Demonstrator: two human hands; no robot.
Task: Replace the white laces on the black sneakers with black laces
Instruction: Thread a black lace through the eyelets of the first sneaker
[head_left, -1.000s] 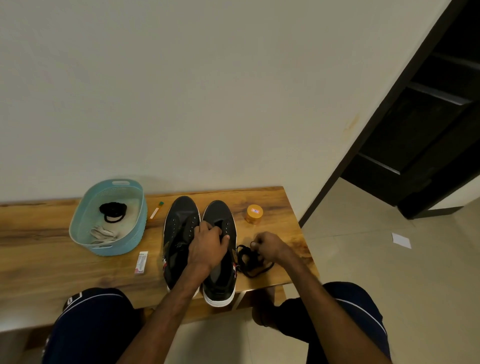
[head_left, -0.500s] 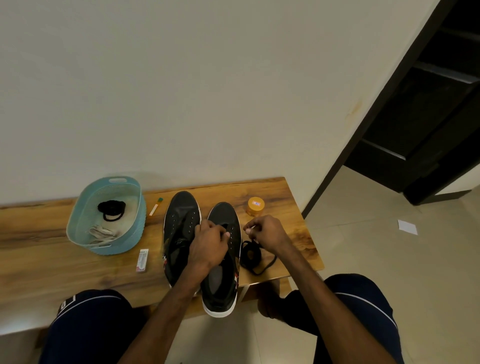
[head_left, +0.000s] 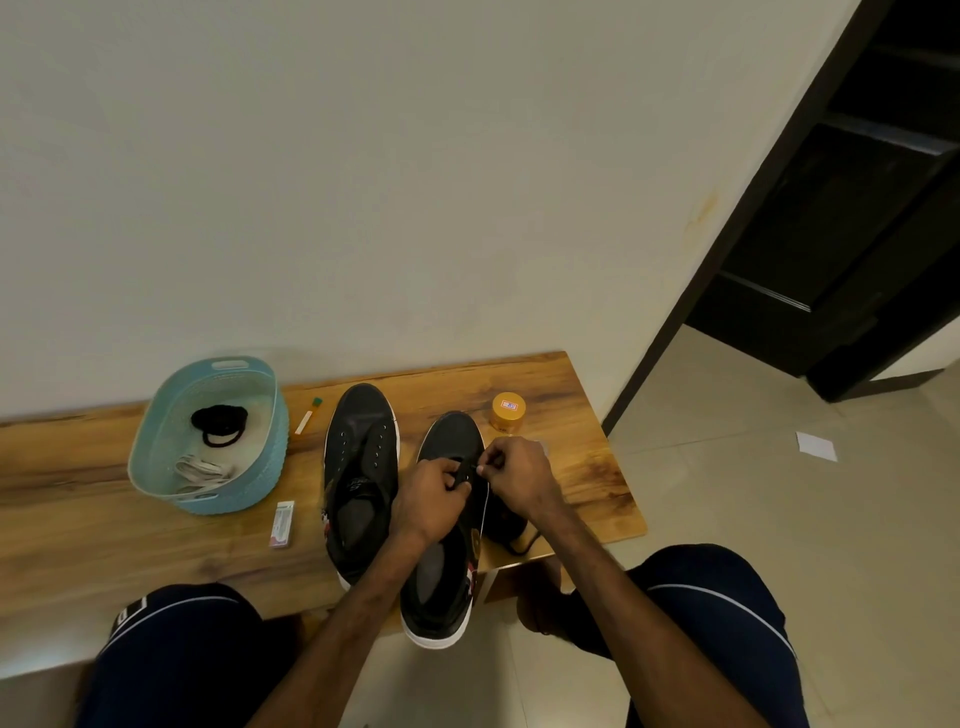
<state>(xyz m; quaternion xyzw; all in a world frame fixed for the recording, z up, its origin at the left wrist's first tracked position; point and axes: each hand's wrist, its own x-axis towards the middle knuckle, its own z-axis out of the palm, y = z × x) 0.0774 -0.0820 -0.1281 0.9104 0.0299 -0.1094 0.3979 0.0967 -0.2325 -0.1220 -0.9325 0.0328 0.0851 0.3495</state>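
1. Step in hand, as judged: first eyelets. The left hand (head_left: 436, 493) clasps the sneaker (head_left: 441, 582); the right hand (head_left: 519, 475) apparently pinches the black lace (head_left: 511, 525) tip.
2. The lace's coil lies at the sneaker's 3 o'clock.
3. Next: feed the tip through and draw the slack evenly.

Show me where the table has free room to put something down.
The table is bare left of the basket and along the near edge in front of it, up to the small box. A smaller patch lies right of the orange jar. It is crowded at the right sneaker, where the left hand and right hand work beside a black lace.
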